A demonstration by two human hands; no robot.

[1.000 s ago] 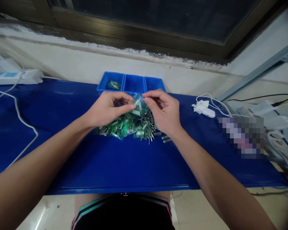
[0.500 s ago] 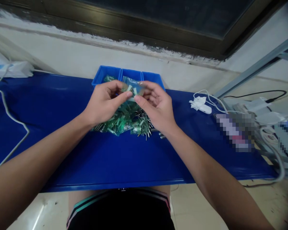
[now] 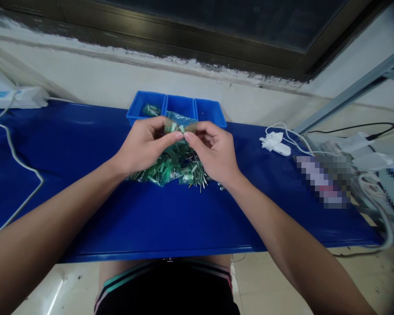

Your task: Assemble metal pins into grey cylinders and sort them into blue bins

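Between my two hands is a small clear plastic bag [image 3: 181,118] with pale green pieces in it. My left hand [image 3: 144,144] pinches its left side between thumb and fingers. On the right side, my right hand [image 3: 216,151] grips it the same way, and the two thumb tips nearly meet. Below the hands lies a pile of similar green bags [image 3: 160,170] on the blue table [image 3: 170,218]. Beside that pile, partly behind my right hand, are loose thin metal pins [image 3: 201,177].
Three joined blue bins stand against the wall; the left bin [image 3: 141,103] holds a small bag. A white cable [image 3: 22,162] and power strip [image 3: 19,96] are at left. At right lie a white crumpled item [image 3: 272,142], cords and a blurred-out object [image 3: 321,181].
Both hands have drawn the bag slightly lower and toward me, with the thumbs closer together. More of the left bin and its bag now shows.
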